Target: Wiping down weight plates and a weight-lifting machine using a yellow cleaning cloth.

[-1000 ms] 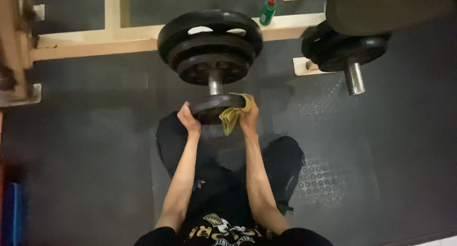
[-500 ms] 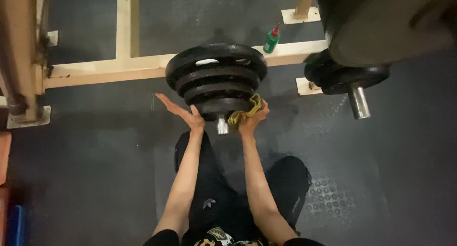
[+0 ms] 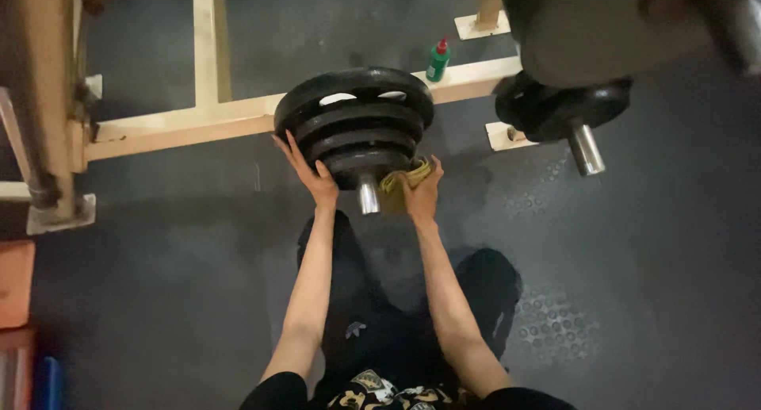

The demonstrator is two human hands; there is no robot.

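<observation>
A stack of black weight plates (image 3: 354, 116) sits on a steel bar whose silver end (image 3: 368, 196) points toward me. My left hand (image 3: 307, 172) lies flat with fingers spread against the left side of the smaller front plates. My right hand (image 3: 421, 192) presses a crumpled yellow cloth (image 3: 403, 178) against the right edge of the smallest plate. Both forearms reach forward over my knees in black trousers.
A cream metal frame (image 3: 182, 116) runs behind the plates. A green bottle with a red cap (image 3: 437, 59) stands on it. A second bar end with black plates (image 3: 567, 113) lies to the right. Orange and blue objects (image 3: 20, 315) sit at the left edge on dark rubber flooring.
The small plate I held out on the bar has slid back against the stack. My left hand opened flat onto the plates; my right hand kept the cloth on them.
</observation>
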